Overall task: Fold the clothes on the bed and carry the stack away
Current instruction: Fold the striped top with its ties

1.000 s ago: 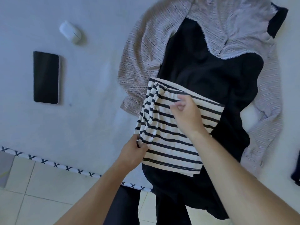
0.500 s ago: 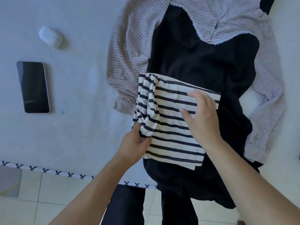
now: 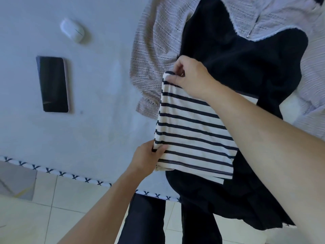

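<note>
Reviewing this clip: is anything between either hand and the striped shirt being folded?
Nothing visible is. The left hand pinches the striped shirt at its near left corner, and the right hand pinches its far left corner. The shirt lies on a black garment, with the phone and earbud case off to the left.

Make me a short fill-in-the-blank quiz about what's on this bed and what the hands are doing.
1. Both hands grip the folded ____ top.
2. The right hand pinches its far corner; the ____ hand holds the near corner.
3. The top lies on a ____ garment.
4. The white earbud case lies beyond the dark ____.

Missing words: striped; left; black; phone
</note>
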